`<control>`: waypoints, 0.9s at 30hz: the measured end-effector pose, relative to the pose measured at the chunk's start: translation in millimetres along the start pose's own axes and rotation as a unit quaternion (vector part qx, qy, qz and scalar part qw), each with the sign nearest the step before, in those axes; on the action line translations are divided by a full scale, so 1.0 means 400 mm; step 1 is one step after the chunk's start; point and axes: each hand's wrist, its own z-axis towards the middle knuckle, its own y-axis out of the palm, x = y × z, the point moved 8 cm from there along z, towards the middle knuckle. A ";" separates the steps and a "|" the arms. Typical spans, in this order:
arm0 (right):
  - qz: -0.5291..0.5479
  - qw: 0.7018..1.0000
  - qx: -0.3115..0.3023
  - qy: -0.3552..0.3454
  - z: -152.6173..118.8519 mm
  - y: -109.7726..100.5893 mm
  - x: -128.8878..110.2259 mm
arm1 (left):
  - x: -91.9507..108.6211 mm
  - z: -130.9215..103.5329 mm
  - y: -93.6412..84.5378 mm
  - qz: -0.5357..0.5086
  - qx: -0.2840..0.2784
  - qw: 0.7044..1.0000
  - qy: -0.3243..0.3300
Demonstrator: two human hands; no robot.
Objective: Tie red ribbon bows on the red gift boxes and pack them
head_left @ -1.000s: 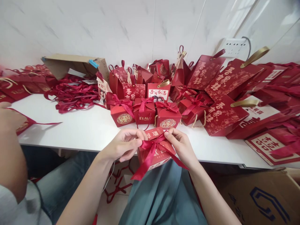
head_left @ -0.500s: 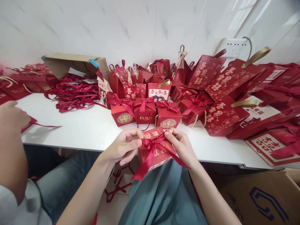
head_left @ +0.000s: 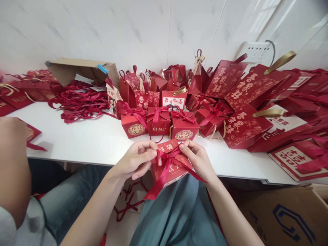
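Note:
A small red gift box (head_left: 179, 168) with gold lettering sits over my lap at the table's front edge. Across its top a crimson satin ribbon (head_left: 167, 160) is tied in a bow, with two tails hanging down. My left hand (head_left: 137, 159) pinches the bow's left loop between thumb and fingertips. On the other side, my right hand (head_left: 196, 157) pinches the right loop close to the box's top edge. Just beyond my hands stand several boxes with bows, among them one with a round gold emblem (head_left: 185, 134).
Taller red gift bags (head_left: 246, 87) crowd the table's right. Loose ribbons (head_left: 82, 102) spill from a cardboard box (head_left: 79, 63) at the back left. A co-worker's arm (head_left: 14, 164) reaches over a red box (head_left: 32, 131) at far left. A carton (head_left: 284, 215) stands below right.
My left fingers have shifted slightly right with the loop; the box barely moves. The co-worker's hand has lowered, and the red box beside it shows more.

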 end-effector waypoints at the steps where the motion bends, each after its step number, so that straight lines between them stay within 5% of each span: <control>1: 0.000 1.000 0.000 -0.002 0.000 0.000 -0.001 | 0.000 0.000 0.000 -0.002 0.000 1.000 -0.002; 14: -0.007 1.000 -0.001 -0.003 0.001 0.002 0.001 | 0.005 -0.012 -0.006 0.054 0.032 0.998 -0.019; 27: -0.021 0.999 0.003 -0.036 -0.009 0.002 -0.016 | 0.028 -0.053 -0.048 0.156 0.181 0.967 0.090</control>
